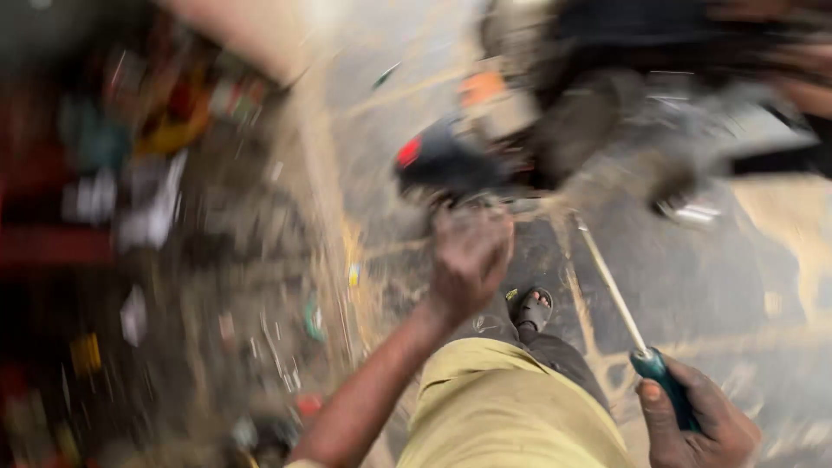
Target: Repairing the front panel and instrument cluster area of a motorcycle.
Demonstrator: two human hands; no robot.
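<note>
Head view, strongly motion-blurred. The left hand (pixel 468 256), at the centre of the frame, is raised as a closed fist with its fingers pressed together against the underside of a dark motorcycle part (pixel 451 160) bearing a red lamp (pixel 409 152); whether the fist encloses anything cannot be told through the blur. The right hand (pixel 698 425), at the lower right, has its fingers wrapped around the blue-green handle of a long screwdriver (pixel 646 355), whose pale shaft runs up and to the left, ending just below the blurred machine in the upper centre. A chrome piece (pixel 689 212) shows to the right of the shaft. Below the fist lie the person's yellow-green shirt (pixel 503 416) and a sandalled foot (pixel 533 308) on the dark, sand-streaked floor (pixel 693 277). Along the left of the frame, scattered litter and small parts (pixel 156 208) cover the ground, too smeared to identify singly.
</note>
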